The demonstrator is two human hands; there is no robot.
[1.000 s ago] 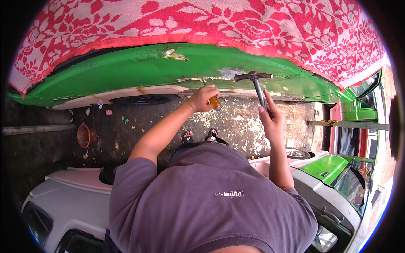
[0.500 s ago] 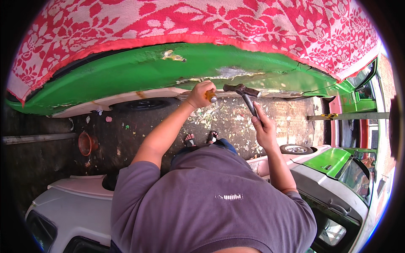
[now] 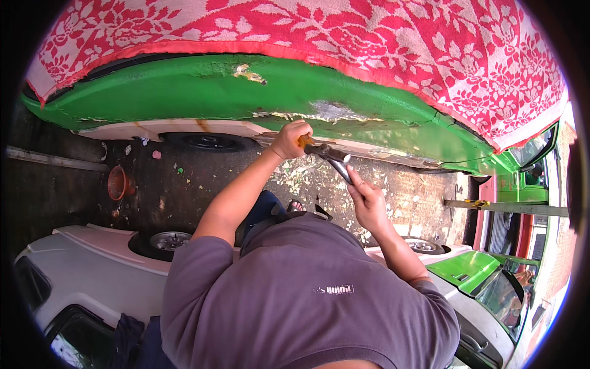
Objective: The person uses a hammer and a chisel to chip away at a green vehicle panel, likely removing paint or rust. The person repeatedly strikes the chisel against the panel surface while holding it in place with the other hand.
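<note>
1. Head view, far left: a round orange-brown pot [image 3: 118, 182] sits on the dirty ground [image 3: 184, 184], well apart from the hands and not in use.
2. Low on the left, a white car [image 3: 92, 270] with its wheel [image 3: 165, 241] stands behind the person, leaving a narrow lane of ground to work in.
3. Left hand [image 3: 290, 140] is curled tight around a tool with an orange handle [image 3: 302, 141], a chisel by the look of it. It is held close against the green car body [image 3: 184, 86], at the seam where green meets the pale lower panel, so the tip seems to bear on the damaged strip.
4. Just above that hand is a bare grey patch [image 3: 332, 111] with flaking paint around it, which is likely why the tool is set here.
5. A hammer [image 3: 329, 157] runs between the hands, its head next to the orange handle, placed to strike its end.
6. Right hand [image 3: 367, 203] is wrapped around the hammer's lower shaft, fingers closed, giving reach for a swing.
7. A red and white flowered cloth [image 3: 369, 37] covers the top of the green car, probably shielding it.
</note>
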